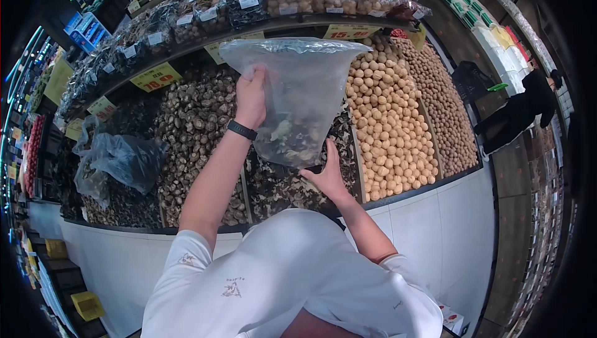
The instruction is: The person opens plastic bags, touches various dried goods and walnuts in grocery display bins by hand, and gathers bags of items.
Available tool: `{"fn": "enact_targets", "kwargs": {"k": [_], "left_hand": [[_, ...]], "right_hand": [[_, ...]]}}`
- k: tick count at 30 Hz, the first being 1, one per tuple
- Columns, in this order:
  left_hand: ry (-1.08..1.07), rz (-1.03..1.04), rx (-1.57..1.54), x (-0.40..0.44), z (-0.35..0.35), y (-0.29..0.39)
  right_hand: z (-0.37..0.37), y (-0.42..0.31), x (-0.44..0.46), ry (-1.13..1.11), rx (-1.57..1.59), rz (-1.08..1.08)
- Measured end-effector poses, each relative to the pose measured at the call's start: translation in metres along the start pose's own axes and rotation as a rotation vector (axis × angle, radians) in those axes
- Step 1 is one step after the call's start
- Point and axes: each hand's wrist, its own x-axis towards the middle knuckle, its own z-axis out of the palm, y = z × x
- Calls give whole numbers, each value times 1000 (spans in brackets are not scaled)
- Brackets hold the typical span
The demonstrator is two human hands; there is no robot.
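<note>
A large translucent plastic bag [308,83] hangs in front of me, its mouth spread wide at the top. My left hand [250,94], with a dark band on the wrist, is closed on the bag's left side near the top. Just below the bag's lower right edge is my right hand [329,176], thumb and fingers apart; whether a fingertip touches the plastic I cannot tell. Dark and pale green shapes show through the bag's lower part, inside or behind it. Under the bag lies a bin of dark, flaky dried fungus [280,185].
Dried mushrooms [193,126] fill the bin to the left, and more clear bags [121,161] lie beyond them. Walnuts [392,133] and smaller brown nuts [435,101] are on the right. Packaged goods [249,2] line the shelf above. A person in black [519,111] stands at far right.
</note>
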Motion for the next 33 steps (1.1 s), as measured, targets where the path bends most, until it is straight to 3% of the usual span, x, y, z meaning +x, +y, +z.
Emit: {"fn": "enact_targets", "kwargs": {"k": [14,22,24,27,33], "left_hand": [[-121,-78,-8,13,83,-4],[-144,30,-96,41,74,20],[-130,20,-124,45,68,29],[-127,44,-154,52,56,44],[-139,141,-230,57,25,74]], "right_hand": [[7,30,20,83,116,33],[-7,27,29,133,145,51],[-17,14,28,21,225,198],[-10,31,29,49,398,175],[-10,43,29,30,436,187]]}}
